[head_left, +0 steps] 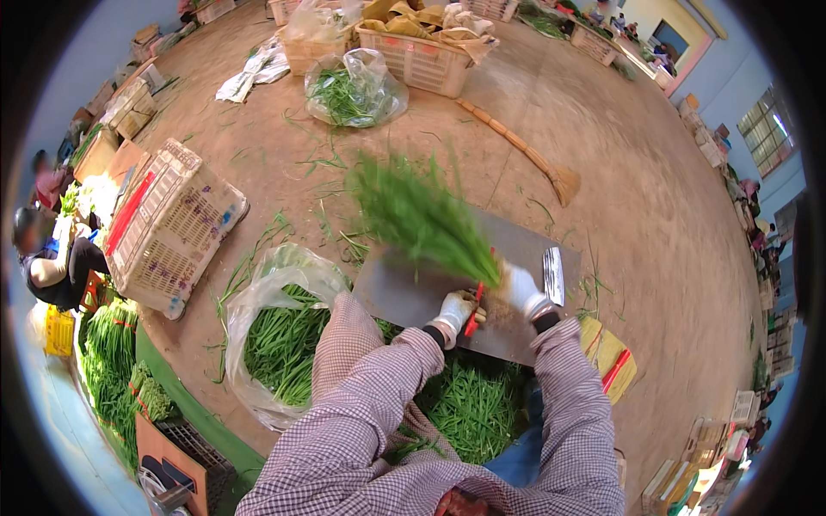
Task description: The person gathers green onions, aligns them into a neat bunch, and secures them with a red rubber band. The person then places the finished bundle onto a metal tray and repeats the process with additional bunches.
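My right hand (524,289), in a white glove, grips the stem end of a bunch of long green leaves (426,219), which look like garlic chives. Motion blurs the leafy tops, which point away to the upper left. A red tie strip (472,322) is held in my gloved left hand (457,311), close to the stem ends. Beneath both hands lies a grey board (406,290). On its right side rests a shiny wide blade (553,276), perhaps a cleaver. Loose cut greens (474,406) fill the space below the board, between my legs.
An open plastic bag of greens (284,348) stands by my left leg. More red strips (616,371) lie on a yellow piece (597,345) at right. Beyond are a plastic crate (187,226), a straw broom (516,138) and another bag (355,90). A person (55,258) sits far left.
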A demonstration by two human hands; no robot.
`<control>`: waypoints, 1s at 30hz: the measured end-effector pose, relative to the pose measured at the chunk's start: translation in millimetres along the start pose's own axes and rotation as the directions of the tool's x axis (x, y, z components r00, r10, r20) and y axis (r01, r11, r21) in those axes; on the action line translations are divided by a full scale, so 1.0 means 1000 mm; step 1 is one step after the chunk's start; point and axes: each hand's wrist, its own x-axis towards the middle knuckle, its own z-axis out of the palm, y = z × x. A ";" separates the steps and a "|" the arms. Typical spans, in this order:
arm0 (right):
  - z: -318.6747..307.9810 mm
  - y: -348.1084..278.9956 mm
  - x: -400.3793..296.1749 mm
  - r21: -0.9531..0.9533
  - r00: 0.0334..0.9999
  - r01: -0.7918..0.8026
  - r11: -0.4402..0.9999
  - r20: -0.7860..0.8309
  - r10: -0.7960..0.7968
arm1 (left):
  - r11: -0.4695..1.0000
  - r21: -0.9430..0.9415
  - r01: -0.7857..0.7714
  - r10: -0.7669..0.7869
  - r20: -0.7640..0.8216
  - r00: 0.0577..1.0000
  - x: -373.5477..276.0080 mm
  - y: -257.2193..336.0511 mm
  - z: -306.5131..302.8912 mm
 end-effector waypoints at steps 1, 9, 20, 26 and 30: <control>0.019 0.012 -0.006 -0.152 0.979 -0.056 0.987 0.186 0.085 | 0.996 -0.071 -0.050 0.049 -0.014 0.999 0.003 -0.006 0.001; 0.033 0.024 -0.018 -0.358 0.987 -0.138 0.924 0.027 0.158 | 1.000 0.004 -0.012 0.012 -0.081 0.997 -0.015 -0.003 0.009; 0.004 -0.027 -0.049 -0.435 0.924 -0.324 0.840 0.046 0.380 | 0.575 0.419 -0.703 0.745 0.088 0.661 -0.266 0.036 -0.030; 0.027 -0.061 -0.004 -0.215 0.918 -0.127 0.968 -0.395 0.032 | 0.634 0.428 -0.644 0.771 -0.413 0.485 -0.328 0.047 -0.151; 0.052 -0.030 0.007 -0.213 0.750 -0.316 0.925 -0.652 0.106 | 0.633 0.400 -0.663 0.757 -0.497 0.423 -0.314 0.064 -0.172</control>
